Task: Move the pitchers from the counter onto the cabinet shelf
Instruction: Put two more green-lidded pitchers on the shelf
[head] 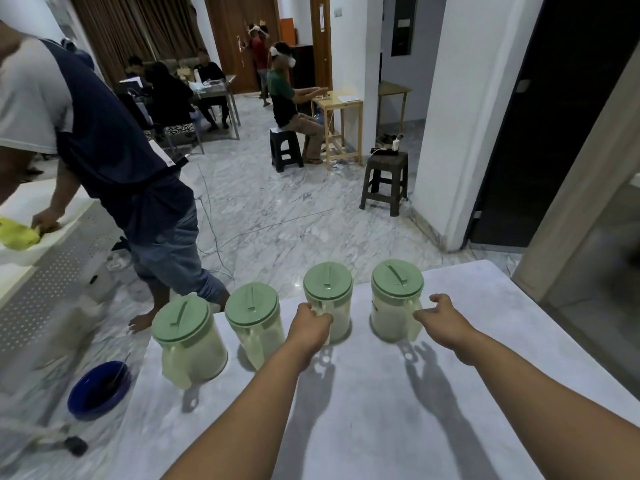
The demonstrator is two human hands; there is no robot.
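Note:
Several clear plastic pitchers with pale green lids stand in a row along the far edge of the white marble counter point(450, 393): the leftmost pitcher point(188, 341), a second pitcher point(254, 323), a third pitcher point(329, 299) and the rightmost pitcher point(396, 299). My left hand point(310, 327) is closed around the handle of the third pitcher, which stands on the counter. My right hand point(441, 315) reaches the handle of the rightmost pitcher, fingers apart and touching it without closing. No cabinet shelf is in view.
A person in a dark shirt point(114, 161) stands close at the left beside a white perforated unit point(52, 278). A blue bowl point(98, 389) lies on the floor below the counter's left edge. A dark doorway point(554, 133) opens at the right. Stools and seated people are farther back.

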